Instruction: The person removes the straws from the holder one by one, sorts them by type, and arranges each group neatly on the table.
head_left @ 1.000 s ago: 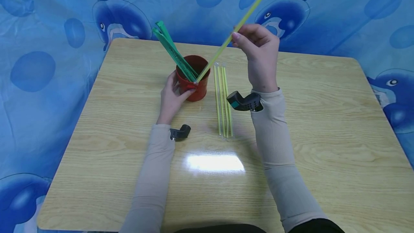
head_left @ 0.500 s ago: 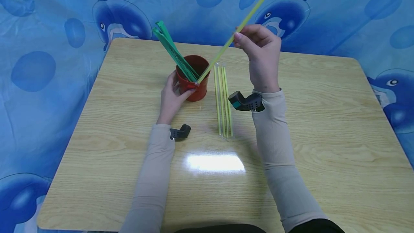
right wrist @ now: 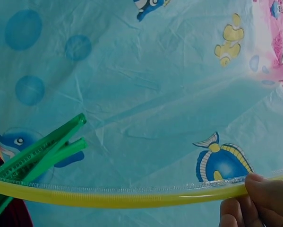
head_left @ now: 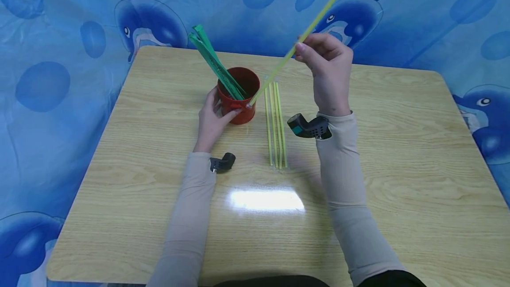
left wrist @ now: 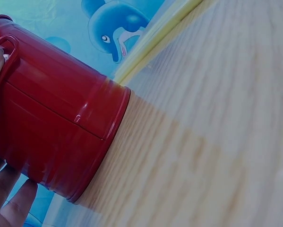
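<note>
My left hand [head_left: 211, 121] grips a small red metal bucket [head_left: 244, 115], thumb at the small handle in front and fingers around its left side. Several green wrapped sticks [head_left: 217, 65] lean out of it to the left. Between thumb and fingertips, my right hand [head_left: 328, 67] pinches a long yellow straw [head_left: 283, 62] in a clear wrapper, tilted up to the right. Its lower end overlaps the bucket's front right rim in the head view; its top runs out of frame. A ribbed stretch of the straw [right wrist: 108, 197] shows in the right wrist view.
Several more yellow straws [head_left: 276, 132] in clear wrappers lie side by side on the wooden table [head_left: 398, 167], right of the bucket. Behind the table's far edge hangs a blue sheet [head_left: 223, 8] printed with dolphins.
My right hand has moved a little to the right with the yellow straw, whose lower end has shifted right along the bucket's front rim. The left hand stays on the bucket.
</note>
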Motion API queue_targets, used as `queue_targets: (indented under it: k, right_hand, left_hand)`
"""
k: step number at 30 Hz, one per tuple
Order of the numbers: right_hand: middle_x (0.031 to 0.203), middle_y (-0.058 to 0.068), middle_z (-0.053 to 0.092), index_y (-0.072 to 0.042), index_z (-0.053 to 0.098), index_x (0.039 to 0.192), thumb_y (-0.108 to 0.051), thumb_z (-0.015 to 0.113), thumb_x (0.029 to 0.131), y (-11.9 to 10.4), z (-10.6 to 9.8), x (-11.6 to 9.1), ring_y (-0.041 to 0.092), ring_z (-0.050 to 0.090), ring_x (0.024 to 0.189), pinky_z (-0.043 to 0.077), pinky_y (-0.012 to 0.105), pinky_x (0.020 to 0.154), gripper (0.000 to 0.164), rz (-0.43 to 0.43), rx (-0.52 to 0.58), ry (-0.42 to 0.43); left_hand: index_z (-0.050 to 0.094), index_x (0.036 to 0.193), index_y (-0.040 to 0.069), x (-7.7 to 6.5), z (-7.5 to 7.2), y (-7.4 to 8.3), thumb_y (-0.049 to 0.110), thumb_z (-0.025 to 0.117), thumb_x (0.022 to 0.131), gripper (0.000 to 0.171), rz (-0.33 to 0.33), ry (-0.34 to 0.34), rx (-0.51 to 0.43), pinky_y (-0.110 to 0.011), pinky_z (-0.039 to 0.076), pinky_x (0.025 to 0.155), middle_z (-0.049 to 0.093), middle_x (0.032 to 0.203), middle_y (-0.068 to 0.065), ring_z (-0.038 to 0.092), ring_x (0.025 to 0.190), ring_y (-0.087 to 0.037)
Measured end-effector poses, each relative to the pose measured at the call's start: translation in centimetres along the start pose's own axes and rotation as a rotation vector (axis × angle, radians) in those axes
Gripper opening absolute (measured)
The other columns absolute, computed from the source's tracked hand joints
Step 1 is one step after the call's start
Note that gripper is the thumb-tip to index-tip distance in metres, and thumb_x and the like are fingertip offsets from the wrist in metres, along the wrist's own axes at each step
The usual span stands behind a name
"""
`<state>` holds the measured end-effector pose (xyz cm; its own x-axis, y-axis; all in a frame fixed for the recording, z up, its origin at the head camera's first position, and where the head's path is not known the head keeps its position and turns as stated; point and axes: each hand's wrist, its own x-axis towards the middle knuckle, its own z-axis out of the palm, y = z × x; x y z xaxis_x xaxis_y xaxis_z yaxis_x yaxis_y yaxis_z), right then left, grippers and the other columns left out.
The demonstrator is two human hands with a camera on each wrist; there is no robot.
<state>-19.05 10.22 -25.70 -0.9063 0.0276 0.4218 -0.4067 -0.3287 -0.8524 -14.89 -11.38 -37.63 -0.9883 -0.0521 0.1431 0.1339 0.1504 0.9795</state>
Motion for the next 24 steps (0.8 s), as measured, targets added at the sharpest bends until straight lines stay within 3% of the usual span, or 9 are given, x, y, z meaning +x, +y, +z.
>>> queue_targets:
  k: [24]
  right_hand:
    - [0.082,0.012,0.068,0.004,0.069,0.082,0.012,0.06,0.084,0.6,-1.4,-0.3,0.02,0.063,0.069,0.055,0.032,0.072,0.012,-0.079,-0.033,-0.027]
  left_hand:
    - [0.031,0.144,0.001,0.1,0.0,-0.3,0.004,0.072,0.082,0.074,0.004,0.005,-0.04,-0.035,0.035,0.108,0.038,0.146,-0.015,0.037,0.134,-0.024]
